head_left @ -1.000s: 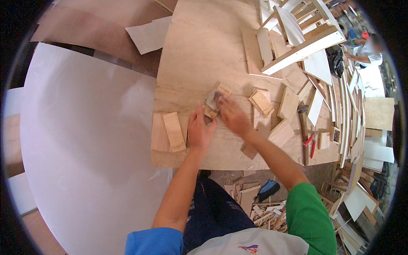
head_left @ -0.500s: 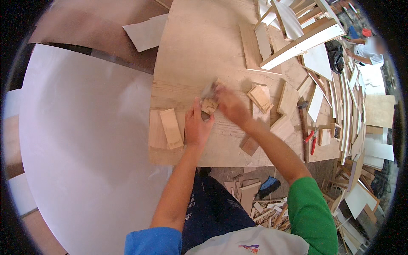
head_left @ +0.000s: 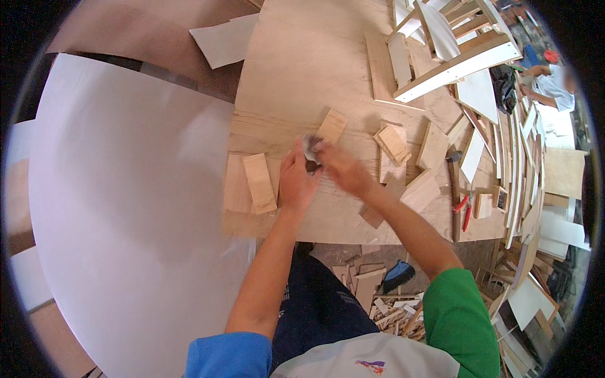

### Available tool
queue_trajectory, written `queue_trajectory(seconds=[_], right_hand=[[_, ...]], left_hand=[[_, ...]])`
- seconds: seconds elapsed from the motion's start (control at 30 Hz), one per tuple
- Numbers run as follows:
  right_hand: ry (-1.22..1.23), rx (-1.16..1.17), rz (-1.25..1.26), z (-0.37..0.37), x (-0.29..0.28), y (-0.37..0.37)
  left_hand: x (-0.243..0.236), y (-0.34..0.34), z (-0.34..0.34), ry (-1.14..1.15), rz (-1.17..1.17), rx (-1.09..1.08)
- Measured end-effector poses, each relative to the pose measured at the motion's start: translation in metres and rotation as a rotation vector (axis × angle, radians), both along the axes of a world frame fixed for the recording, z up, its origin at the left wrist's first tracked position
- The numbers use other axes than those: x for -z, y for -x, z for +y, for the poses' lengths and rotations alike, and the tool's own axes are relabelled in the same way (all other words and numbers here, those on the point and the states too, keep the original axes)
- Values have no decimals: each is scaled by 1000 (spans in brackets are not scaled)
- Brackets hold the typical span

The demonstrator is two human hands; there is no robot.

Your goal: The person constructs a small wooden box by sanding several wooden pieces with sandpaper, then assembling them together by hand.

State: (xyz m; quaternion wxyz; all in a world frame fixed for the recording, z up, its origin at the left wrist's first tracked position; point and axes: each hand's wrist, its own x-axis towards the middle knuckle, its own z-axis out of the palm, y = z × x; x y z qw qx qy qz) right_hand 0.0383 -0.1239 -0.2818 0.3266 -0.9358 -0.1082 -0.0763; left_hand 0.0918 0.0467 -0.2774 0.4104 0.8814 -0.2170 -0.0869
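Note:
Between thumb and fingers, my left hand (head_left: 297, 183) grips a small wooden piece (head_left: 312, 166), whose shadowed side shows. My right hand (head_left: 343, 169) is blurred by motion, its fingers closed against a thin grey sheet (head_left: 309, 147) at the top of that piece. The sheet looks like sandpaper, but blur hides its surface. Just beyond both hands lies a light wooden block (head_left: 333, 124) on the plywood tabletop (head_left: 290, 82). To the left of my left hand, another block (head_left: 259, 183) rests on a flat board (head_left: 237, 189).
Stacked blocks (head_left: 393, 144), a hammer (head_left: 454, 189) and red-handled pliers (head_left: 465, 208) lie right of my hands. A white wooden frame (head_left: 455, 73) stands at the far right. A large white sheet (head_left: 132, 208) spreads leftward. Beyond the lumber, a person (head_left: 554, 85) works.
My right hand has shifted slightly along the small wooden piece, which is now tilted with its darker side showing. The block beyond the hands is more exposed. The view has shifted a little.

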Motion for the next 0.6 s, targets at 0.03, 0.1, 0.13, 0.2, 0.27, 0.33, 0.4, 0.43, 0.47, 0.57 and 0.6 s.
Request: queue_trajectory(seconds=[0.03,0.1,0.13,0.2,0.27,0.33,0.4,0.43,0.47,0.57,0.6], right_hand=[[20,75,-3,-6,-3,-4],[60,225,-9,-12,-8,-7],[96,205,-3,2,-5,1],[60,104,-4,16,-5,16],[-75,84,89,14,-13,22],[-309,149,268,2,-27,27],[-354,383,231,-1,-40,26],[-375,499,213,-3,-44,27],[-225,466,132,-2,-32,30],[117,359,-18,-2,-4,39],[129,305,-4,10,-4,42]], left_hand=[[-3,-2,-4,25,-62,40],[-7,-2,-6,-1,-95,59],[-5,-1,-6,-51,-65,37],[-4,-1,-4,-94,-50,29],[-4,-3,0,-83,-81,56],[-11,-2,0,-85,-70,64],[-13,-1,-1,-100,-140,84],[-12,0,-1,-113,-216,99],[-11,0,-1,-127,-292,114],[-14,3,-9,-150,-262,165],[-13,3,-7,-196,-272,167]])
